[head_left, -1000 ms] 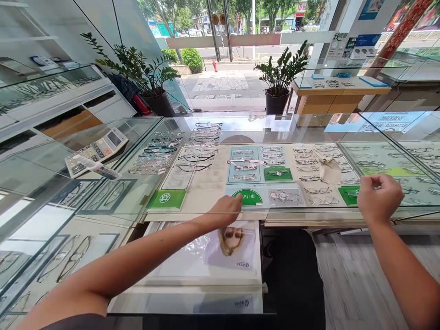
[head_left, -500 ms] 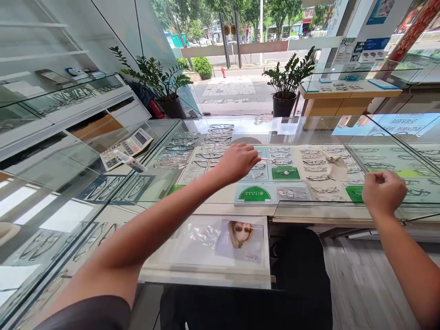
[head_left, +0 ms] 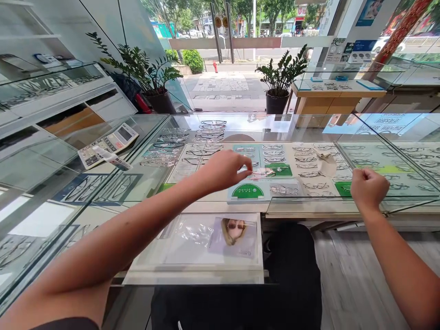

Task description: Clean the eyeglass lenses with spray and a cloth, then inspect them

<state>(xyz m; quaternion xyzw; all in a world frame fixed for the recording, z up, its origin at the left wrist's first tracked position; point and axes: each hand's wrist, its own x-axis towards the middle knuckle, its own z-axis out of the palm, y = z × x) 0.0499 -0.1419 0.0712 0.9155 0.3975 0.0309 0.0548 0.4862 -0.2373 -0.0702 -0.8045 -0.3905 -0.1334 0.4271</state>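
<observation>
My left hand (head_left: 225, 170) reaches over the glass counter, thumb and forefinger pinched at one end of a pair of pinkish eyeglasses (head_left: 264, 173). The eyeglasses are blurred and hover close to a green card (head_left: 280, 169). My right hand (head_left: 369, 188) is curled into a fist by the counter's front edge, and nothing shows in it. Rows of eyeglasses (head_left: 209, 133) lie about the counter beyond my left hand. A crumpled beige cloth (head_left: 326, 164) lies among more frames, left of my right fist.
A calculator (head_left: 106, 144) with a white bottle (head_left: 110, 158) on it stands at the left. Below my left arm a drawer (head_left: 192, 274) is pulled out, holding a printed picture (head_left: 233, 236) and clear plastic. Potted plants (head_left: 277, 98) stand beyond the counter.
My left hand has drawn nearer to me, bringing the pinkish eyeglasses down past the green card's left side. My right fist stays closed by the counter edge. The view has shifted slightly.
</observation>
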